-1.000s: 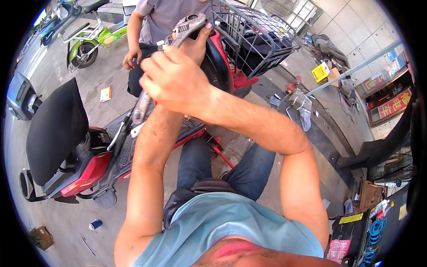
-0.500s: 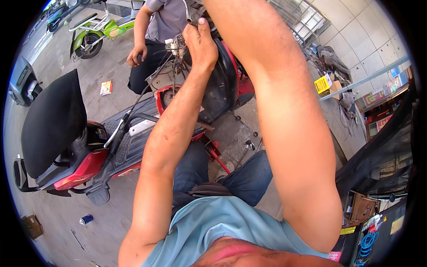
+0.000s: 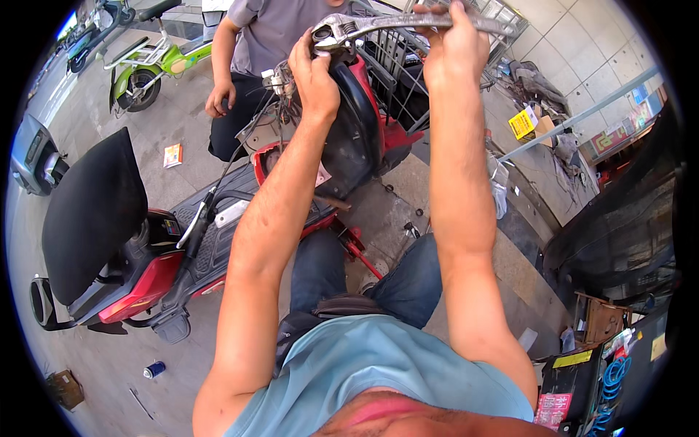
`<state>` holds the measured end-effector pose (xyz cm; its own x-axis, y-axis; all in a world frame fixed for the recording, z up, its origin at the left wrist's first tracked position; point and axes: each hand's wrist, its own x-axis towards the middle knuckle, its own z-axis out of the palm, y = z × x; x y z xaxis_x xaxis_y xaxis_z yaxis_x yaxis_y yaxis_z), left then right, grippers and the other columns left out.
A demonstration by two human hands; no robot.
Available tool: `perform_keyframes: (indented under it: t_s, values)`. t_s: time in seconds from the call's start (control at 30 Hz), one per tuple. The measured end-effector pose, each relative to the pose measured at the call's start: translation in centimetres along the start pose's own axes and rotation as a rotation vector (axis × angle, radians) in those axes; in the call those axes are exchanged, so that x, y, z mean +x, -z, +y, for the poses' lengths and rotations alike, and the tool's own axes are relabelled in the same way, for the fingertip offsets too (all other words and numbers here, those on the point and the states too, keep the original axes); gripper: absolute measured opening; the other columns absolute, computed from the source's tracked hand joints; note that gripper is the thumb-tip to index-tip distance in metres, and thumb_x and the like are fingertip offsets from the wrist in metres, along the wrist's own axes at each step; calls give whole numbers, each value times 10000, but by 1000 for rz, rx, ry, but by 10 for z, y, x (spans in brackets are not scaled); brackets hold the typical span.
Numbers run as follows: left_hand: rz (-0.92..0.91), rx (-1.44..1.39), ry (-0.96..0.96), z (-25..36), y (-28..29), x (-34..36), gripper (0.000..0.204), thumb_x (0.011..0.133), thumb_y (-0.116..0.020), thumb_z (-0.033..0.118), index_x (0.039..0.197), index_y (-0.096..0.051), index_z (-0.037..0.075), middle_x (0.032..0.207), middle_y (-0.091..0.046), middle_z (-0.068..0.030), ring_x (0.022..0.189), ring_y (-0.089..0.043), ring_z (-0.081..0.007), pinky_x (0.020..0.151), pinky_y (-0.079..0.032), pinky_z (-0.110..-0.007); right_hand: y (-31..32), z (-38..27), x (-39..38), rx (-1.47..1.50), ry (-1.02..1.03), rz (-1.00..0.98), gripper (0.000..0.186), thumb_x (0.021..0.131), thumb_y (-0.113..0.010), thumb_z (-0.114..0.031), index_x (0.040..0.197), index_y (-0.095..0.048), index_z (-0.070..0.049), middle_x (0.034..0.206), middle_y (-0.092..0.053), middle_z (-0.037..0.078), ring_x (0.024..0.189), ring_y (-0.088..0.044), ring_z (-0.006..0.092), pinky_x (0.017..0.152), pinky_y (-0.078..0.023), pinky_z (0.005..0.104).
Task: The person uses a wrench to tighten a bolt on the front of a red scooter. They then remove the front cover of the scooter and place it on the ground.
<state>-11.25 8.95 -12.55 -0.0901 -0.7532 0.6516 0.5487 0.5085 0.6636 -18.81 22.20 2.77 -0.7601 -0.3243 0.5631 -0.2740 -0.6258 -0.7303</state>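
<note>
A large steel adjustable wrench [image 3: 386, 22] lies across the top of the view, its jaw end over the opened-up part of a red and black scooter [image 3: 357, 124]. My right hand [image 3: 457, 54] is closed around its handle. At the jaw end, my left hand [image 3: 314, 81] has fingers and thumb against the wrench head; what the jaws sit on is hidden. Beside my left wrist hang loose wires and white connectors [image 3: 277, 81]. The scooter's red tail housing and black underside show between my forearms.
Opposite me a person in a grey shirt [image 3: 266, 33] crouches, one hand on a knee. The scooter's footboard [image 3: 218, 186] and black-covered front end [image 3: 95, 218] stretch left. A wire cage [image 3: 397, 62] stands behind. A blue can [image 3: 153, 370] and an orange packet [image 3: 172, 155] lie on the ground.
My right forearm has swung right and drawn back, bringing the wrench and right hand into full view. My left hand has shifted slightly left, staying by the wrench head.
</note>
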Motion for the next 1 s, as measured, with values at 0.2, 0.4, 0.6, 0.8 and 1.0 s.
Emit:
perform_keyframes:
  t_s: [0.2, 0.4, 0.6, 0.8, 1.0]
  values:
    - [6, 216, -143, -1, -4, -13, 669, 957, -649, 295, 1492, -419, -35, 1472, -442, -263, 1374, -444, -406, 1170, -341, -459, -53, -5, -128, -627, 928, -408, 250, 876, -730, -54, 1107, -636, -33, 1064, -636, 120, 959, -635, 276, 917, -511, 424]
    - [130, 50, 15, 7, -19, -12, 594, 1077, -540, 440, 1417, -502, -45, 1264, -608, -222, 1187, -580, -315, 1040, -438, -407, -153, 63, -107, -1008, 1238, -1022, 140, 823, -671, -201, 912, -687, -94, 932, -678, 98, 867, -709, 277, 780, -562, 421]
    - [-236, -986, 627, -12, -9, -8, 398, 988, -678, 516, 1014, -585, 129, 855, -551, 8, 816, -562, -109, 710, -496, -317, -214, 88, -45, -1334, 760, -1128, 252, 943, -615, -232, 1143, -729, -128, 1150, -753, 114, 1046, -738, 305, 865, -595, 441]
    - [-167, -656, 393, 14, 0, -8, 389, 1016, -647, 391, 1233, -572, 76, 1097, -611, -70, 1033, -568, -182, 941, -446, -363, -206, 95, -71, -1080, 758, -1036, 395, 1026, -513, -461, 1070, -738, -140, 930, -767, 144, 877, -759, 351, 747, -605, 499]
    - [-47, -189, 274, 26, 4, 2, 558, 1013, -664, 391, 1404, -533, 15, 1240, -635, -128, 1139, -574, -218, 1041, -414, -361, -185, 96, -93, -1064, 661, -1237, 458, 1019, -508, -548, 1099, -735, -158, 905, -748, 152, 901, -747, 360, 776, -598, 490]
